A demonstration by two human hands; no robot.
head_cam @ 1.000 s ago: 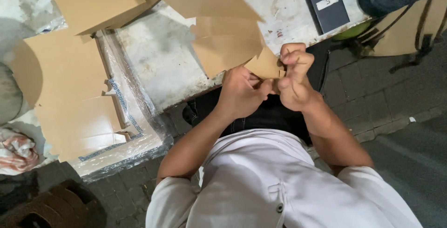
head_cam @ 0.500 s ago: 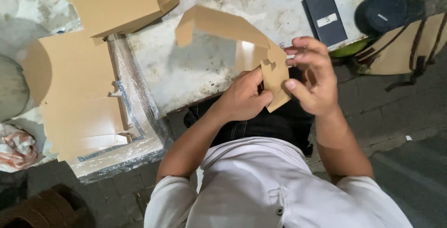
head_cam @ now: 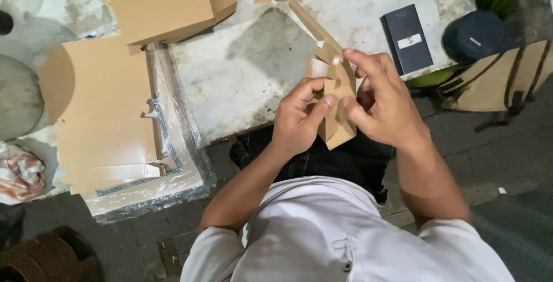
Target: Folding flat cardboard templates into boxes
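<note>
**Both hands working a folded cardboard piece over the lap**

We are holding a brown cardboard blank (head_cam: 337,95) up between our two hands, just near of the bench (head_cam: 247,69) edge and above our dark trousers. Our left hand (head_cam: 299,118) is gripping the near-left side of the fold, its thumb and forefinger pinching the card. Our right hand (head_cam: 383,106) is clasping the right side, fingers curled over the top edge and the thumb pressing on the front face. One long strip of the blank is sticking out far and left from the hands, slanting over the bench top.

On the far left of the bench we are seeing a made-up cardboard box (head_cam: 173,2) lying closed. Nearer and further left, a stack of flat cardboard sheets (head_cam: 103,115) is lying on clear plastic wrapping (head_cam: 184,155), which is spilling over the near bench edge. At the far right of the bench a small dark box with a white label (head_cam: 407,39) is lying flat, and just right of it a dark round cap (head_cam: 475,35) is sitting beside a tan bag with dark straps (head_cam: 507,80). At the left edge, a crumpled white and orange cloth (head_cam: 20,175) is lying near the ground.
</note>
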